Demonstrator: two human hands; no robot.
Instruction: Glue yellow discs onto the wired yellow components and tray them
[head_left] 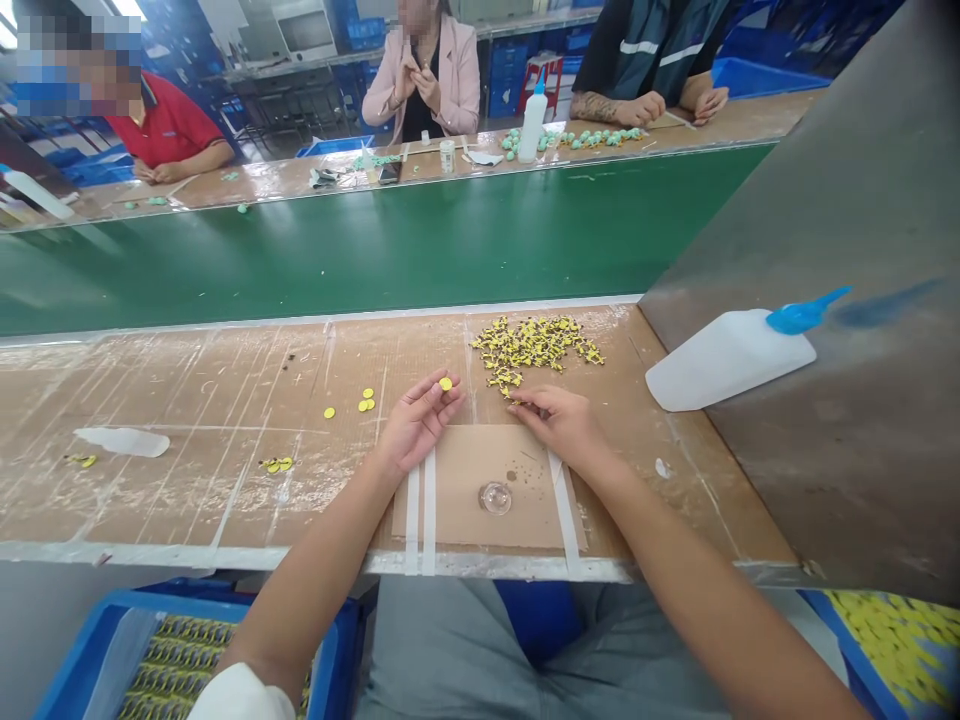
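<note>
The left hand (420,425) pinched a disc (446,384) near-left of the pile (536,345); it looked light and stiff, best held by its rim. The right hand (556,420) was narrow at the pile's near edge, contents indeterminable.

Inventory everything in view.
Benches: two, brown, near and far
Mat: one, brown, near edge
Dish: one, clear, on mat
Pieces: many, yellow-black, beyond mat
Loose discs: four, yellow, left of mat
Clusters: two, yellow-black, farther left
Bottles: three, white, near and far
Panel: one, grey, right
Strip: one, green, between benches
People: three, mixed clothing, background
Lower bins: two, blue, below
Left hand: one, bare, holding disc
Right hand: one, bare, at pieces
</note>
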